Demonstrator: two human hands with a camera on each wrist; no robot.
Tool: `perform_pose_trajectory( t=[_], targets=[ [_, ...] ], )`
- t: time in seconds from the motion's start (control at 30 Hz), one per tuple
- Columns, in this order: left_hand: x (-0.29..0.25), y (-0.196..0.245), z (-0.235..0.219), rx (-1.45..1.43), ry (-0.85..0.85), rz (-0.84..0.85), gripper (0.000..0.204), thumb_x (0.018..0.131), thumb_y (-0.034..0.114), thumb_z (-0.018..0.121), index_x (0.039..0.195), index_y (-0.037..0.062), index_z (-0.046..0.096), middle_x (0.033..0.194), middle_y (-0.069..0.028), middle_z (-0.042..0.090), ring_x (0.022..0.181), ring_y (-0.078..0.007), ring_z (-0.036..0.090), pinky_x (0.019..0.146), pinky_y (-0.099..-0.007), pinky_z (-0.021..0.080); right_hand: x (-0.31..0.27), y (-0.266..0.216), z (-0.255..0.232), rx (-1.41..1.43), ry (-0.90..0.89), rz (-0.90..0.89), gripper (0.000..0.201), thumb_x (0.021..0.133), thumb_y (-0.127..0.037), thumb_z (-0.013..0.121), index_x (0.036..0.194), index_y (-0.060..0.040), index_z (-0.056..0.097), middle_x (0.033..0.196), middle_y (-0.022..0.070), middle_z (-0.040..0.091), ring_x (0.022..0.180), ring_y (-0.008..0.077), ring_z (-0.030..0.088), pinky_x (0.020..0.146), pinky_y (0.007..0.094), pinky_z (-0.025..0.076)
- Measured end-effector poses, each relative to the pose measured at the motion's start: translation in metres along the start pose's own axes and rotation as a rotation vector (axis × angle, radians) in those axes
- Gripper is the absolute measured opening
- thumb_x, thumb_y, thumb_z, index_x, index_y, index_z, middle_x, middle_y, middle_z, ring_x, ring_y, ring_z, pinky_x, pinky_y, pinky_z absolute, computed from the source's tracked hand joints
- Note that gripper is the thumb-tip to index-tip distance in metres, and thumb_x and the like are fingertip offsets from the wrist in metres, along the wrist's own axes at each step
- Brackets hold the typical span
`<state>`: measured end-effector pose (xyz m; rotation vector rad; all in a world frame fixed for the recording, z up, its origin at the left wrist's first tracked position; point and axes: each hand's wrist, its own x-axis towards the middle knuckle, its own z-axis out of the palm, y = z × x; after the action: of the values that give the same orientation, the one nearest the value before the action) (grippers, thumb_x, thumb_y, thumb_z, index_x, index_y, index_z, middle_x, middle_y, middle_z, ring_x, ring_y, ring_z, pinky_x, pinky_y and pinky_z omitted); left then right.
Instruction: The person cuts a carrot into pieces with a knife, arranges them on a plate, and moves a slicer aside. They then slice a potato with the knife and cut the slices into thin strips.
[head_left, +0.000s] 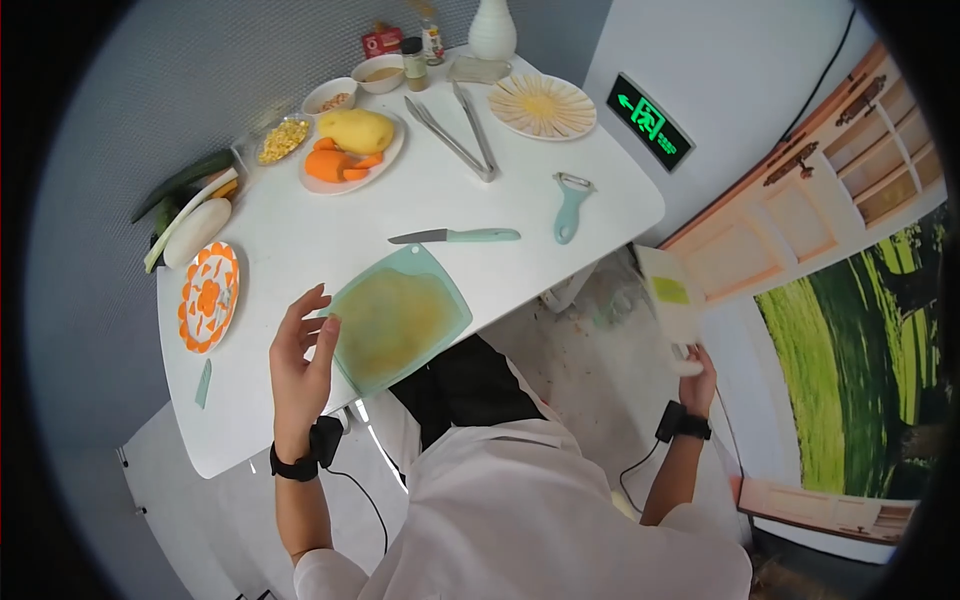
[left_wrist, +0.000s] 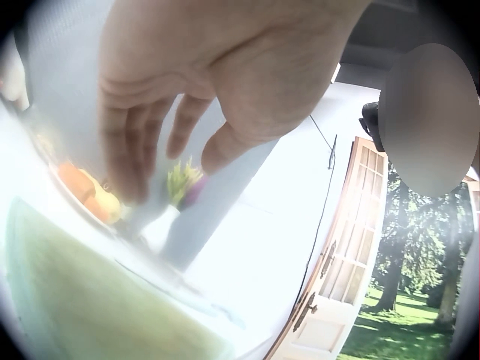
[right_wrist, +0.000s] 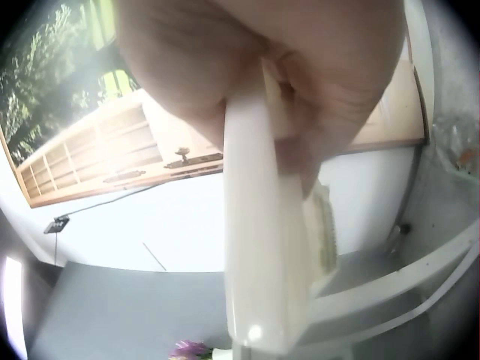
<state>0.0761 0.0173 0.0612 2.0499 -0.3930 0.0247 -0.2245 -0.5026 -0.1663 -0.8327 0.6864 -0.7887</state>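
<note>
My right hand (head_left: 698, 382) holds a white handled grater (head_left: 668, 295) with a light green insert, out past the table's right edge. In the right wrist view the white grater (right_wrist: 259, 225) hangs long and blurred below the fingers, and its ridged strip shows on one side. My left hand (head_left: 303, 355) is held with loosely bent fingers at the left edge of a teal cutting board (head_left: 395, 320), holding nothing. Wet yellowish stains cover the board. A paring knife (head_left: 455, 236) with a teal handle lies just beyond it, and a teal peeler (head_left: 570, 208) lies to the right.
Steel tongs (head_left: 455, 135) lie farther back. A plate of sliced pieces (head_left: 543, 105) stands back right, a plate with a potato (head_left: 355, 130) and carrot (head_left: 335, 163) back left. An orange-patterned plate (head_left: 209, 297), vegetables (head_left: 198, 230), bowls (head_left: 330, 97) and jars (head_left: 413, 62) line the edges.
</note>
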Motion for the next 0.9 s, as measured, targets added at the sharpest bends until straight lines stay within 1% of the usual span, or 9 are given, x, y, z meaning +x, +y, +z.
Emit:
perform_pose_trajectory(
  t=[0.17, 0.23, 0.43, 0.5, 0.57, 0.63, 0.73, 0.83, 0.9],
  targets=[
    [-0.008, -0.019, -0.014, -0.033, 0.044, -0.029, 0.036, 0.099, 0.013, 0.061, 0.132, -0.0028, 0.059, 0.121, -0.0133, 0.068, 0.098, -0.0187, 0.070, 0.085, -0.0326, 0.057, -0.014, -0.038, 0.048, -0.039, 0.173, -0.185, 0.033, 0.106, -0.024, 0.055, 0.129, 0.0002, 0.058, 0.113, 0.0056, 0.067, 0.085, 0.0077, 0.055, 0.078, 0.0220, 0.047],
    [-0.016, -0.021, -0.016, -0.024, 0.048, -0.077, 0.030, 0.099, 0.012, 0.062, 0.125, -0.0043, 0.063, 0.109, -0.0115, 0.071, 0.093, -0.0165, 0.070, 0.083, -0.0303, 0.056, 0.001, -0.051, 0.052, -0.142, 0.080, -0.218, 0.040, 0.108, -0.029, 0.051, 0.137, -0.0012, 0.054, 0.123, 0.0062, 0.066, 0.085, 0.0065, 0.053, 0.080, 0.0232, 0.047],
    [-0.049, -0.010, -0.010, -0.071, -0.131, -0.192, 0.021, 0.096, 0.015, 0.069, 0.089, -0.0046, 0.070, 0.074, -0.0056, 0.069, 0.061, -0.0088, 0.063, 0.058, -0.0247, 0.051, -0.029, -0.057, 0.201, -0.158, -0.239, -0.140, 0.043, 0.109, -0.036, 0.047, 0.134, -0.0024, 0.054, 0.125, 0.0075, 0.066, 0.085, 0.0111, 0.057, 0.074, 0.0247, 0.046],
    [-0.060, -0.001, -0.003, -0.017, -0.207, -0.197, 0.025, 0.095, 0.019, 0.072, 0.084, -0.0031, 0.070, 0.068, -0.0057, 0.066, 0.056, -0.0086, 0.060, 0.054, -0.0250, 0.049, -0.039, -0.031, 0.236, -0.071, -0.518, -0.017, 0.040, 0.109, -0.034, 0.046, 0.132, -0.0013, 0.054, 0.127, 0.0103, 0.065, 0.087, 0.0163, 0.059, 0.078, 0.0306, 0.048],
    [-0.074, -0.009, 0.007, -0.144, -0.321, -0.077, 0.023, 0.095, 0.021, 0.073, 0.098, -0.0008, 0.071, 0.081, -0.0086, 0.069, 0.063, -0.0101, 0.063, 0.057, -0.0246, 0.050, -0.074, -0.006, 0.286, -0.009, -0.816, 0.110, 0.039, 0.109, -0.032, 0.044, 0.130, -0.0005, 0.054, 0.126, 0.0114, 0.064, 0.089, 0.0180, 0.060, 0.081, 0.0329, 0.049],
    [-0.086, 0.009, 0.010, -0.308, -0.316, 0.001, 0.038, 0.096, 0.021, 0.072, 0.126, 0.0007, 0.061, 0.105, -0.0115, 0.068, 0.078, -0.0127, 0.068, 0.065, -0.0254, 0.053, -0.121, 0.026, 0.338, 0.091, -0.861, 0.273, 0.039, 0.110, -0.031, 0.043, 0.129, 0.0011, 0.053, 0.123, 0.0125, 0.064, 0.091, 0.0196, 0.061, 0.083, 0.0336, 0.049],
    [-0.108, 0.006, 0.012, -0.571, -0.243, 0.085, 0.054, 0.100, 0.019, 0.065, 0.146, 0.0019, 0.041, 0.125, -0.0119, 0.061, 0.096, -0.0169, 0.068, 0.073, -0.0277, 0.056, -0.190, 0.060, 0.398, -0.077, -0.999, 0.266, 0.039, 0.111, -0.030, 0.039, 0.128, 0.0027, 0.052, 0.127, 0.0142, 0.063, 0.095, 0.0193, 0.063, 0.086, 0.0335, 0.049],
    [-0.120, -0.016, 0.018, -0.911, 0.087, -0.054, 0.052, 0.104, 0.015, 0.057, 0.149, 0.0012, 0.035, 0.126, -0.0117, 0.061, 0.105, -0.0213, 0.067, 0.077, -0.0315, 0.058, -0.237, 0.087, 0.431, -0.086, -1.076, 0.352, 0.040, 0.112, -0.032, 0.037, 0.128, 0.0024, 0.052, 0.130, 0.0138, 0.061, 0.105, 0.0192, 0.062, 0.089, 0.0336, 0.050],
    [-0.122, -0.021, 0.015, -0.833, 0.376, 0.058, 0.051, 0.105, 0.014, 0.054, 0.150, 0.0011, 0.033, 0.128, -0.0146, 0.059, 0.114, -0.0252, 0.064, 0.080, -0.0350, 0.060, -0.258, 0.105, 0.445, -0.097, -1.143, 0.358, 0.042, 0.112, -0.033, 0.036, 0.129, 0.0008, 0.052, 0.129, 0.0120, 0.061, 0.109, 0.0188, 0.061, 0.090, 0.0339, 0.051]
  ],
)
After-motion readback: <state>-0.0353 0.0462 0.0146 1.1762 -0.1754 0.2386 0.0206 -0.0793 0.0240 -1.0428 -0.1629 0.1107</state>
